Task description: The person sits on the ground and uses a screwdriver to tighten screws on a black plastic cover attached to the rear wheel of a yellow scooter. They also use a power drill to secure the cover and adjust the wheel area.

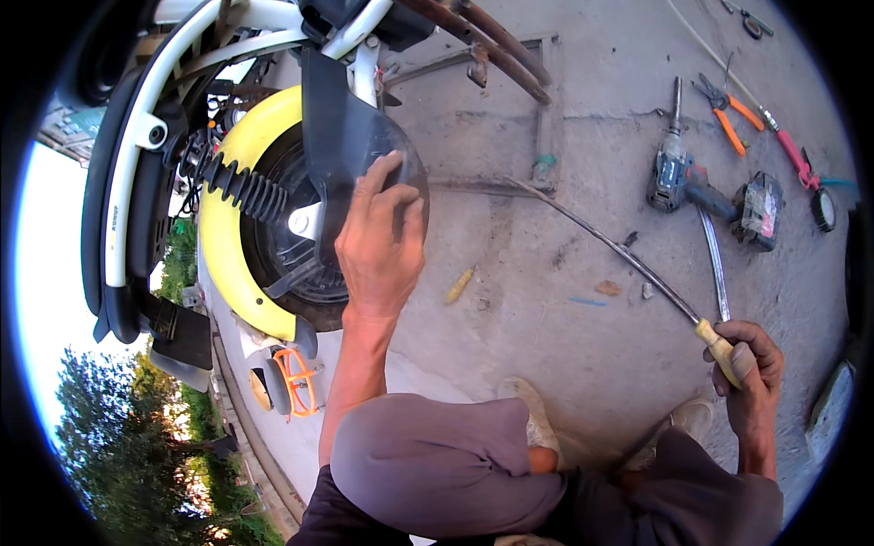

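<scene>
My left hand (382, 246) is at the rear wheel (332, 314) of a white-framed two-wheeler, in front of a dark plastic guard (341, 136). Its fingers are bent and apart, and the fingertips seem to touch the guard or tyre; the thumb is hidden. A yellow mudguard (221, 223) curves round the wheel, with a black coil spring (246, 188) across it. Low on the right, my right hand (751, 373) is closed round the pale yellow handle of a long screwdriver (628, 257). Its metal shank points up and left, towards a rusty frame on the ground.
A cordless impact wrench (671, 173), orange-handled pliers (730, 116) and a red-handled tool (794, 156) lie on the concrete at the right. The rusty metal frame (546, 118) lies beyond the wheel. A small yellow handle (460, 285) rests between my hands.
</scene>
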The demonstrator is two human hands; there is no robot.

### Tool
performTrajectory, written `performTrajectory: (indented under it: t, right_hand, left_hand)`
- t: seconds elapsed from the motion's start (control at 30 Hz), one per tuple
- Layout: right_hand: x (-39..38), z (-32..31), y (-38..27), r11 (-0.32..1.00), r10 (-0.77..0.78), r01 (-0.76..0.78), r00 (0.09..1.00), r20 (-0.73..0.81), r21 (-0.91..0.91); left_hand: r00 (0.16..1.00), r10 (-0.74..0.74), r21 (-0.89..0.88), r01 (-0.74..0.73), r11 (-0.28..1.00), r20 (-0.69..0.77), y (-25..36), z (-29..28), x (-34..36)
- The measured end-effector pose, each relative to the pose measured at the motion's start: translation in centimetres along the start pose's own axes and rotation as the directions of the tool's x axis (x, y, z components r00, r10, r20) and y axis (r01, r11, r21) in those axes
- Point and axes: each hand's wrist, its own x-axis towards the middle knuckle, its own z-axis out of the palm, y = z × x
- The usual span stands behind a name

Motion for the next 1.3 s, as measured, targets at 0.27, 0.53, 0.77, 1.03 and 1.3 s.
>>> performTrajectory:
  t: [0.27, 0.53, 0.77, 1.03, 1.3]
  right_hand:
    - [2.3, 1.5, 0.1, 0.983, -0.136, 0.142, 0.989, 0.059, -0.112]
    - [2.6, 0.0, 4.0, 0.970, -0.126, 0.151, 0.983, 0.134, -0.192]
    - [2.7, -1.8, 6.2, 0.981, -0.056, 0.077, 0.991, 0.124, -0.177]
    - [3.8, -1.5, 6.6, 0.968, -0.099, 0.142, 0.974, 0.205, -0.206]
    - [3.2, -3.8, 8.2, 0.540, -0.311, 0.422, 0.904, 0.293, -0.729]
  left_hand:
    - [0.907, -0.407, -0.448, 0.322, 0.834, -0.106, -0.2, -1.0, -0.4]
    - [0.795, -0.603, -0.517, 0.488, 0.703, -0.071, -1.0, -0.9, 0.2]
    - [0.928, -0.348, -0.185, 0.323, 0.928, -0.130, -0.7, 1.3, 0.2]
    - [0.916, -0.399, 0.064, 0.401, 0.914, -0.037, 1.7, 1.2, 2.2]
    - [0.937, -0.058, -0.201, 0.134, 0.970, 0.344, -3.1, 1.0, 6.0]
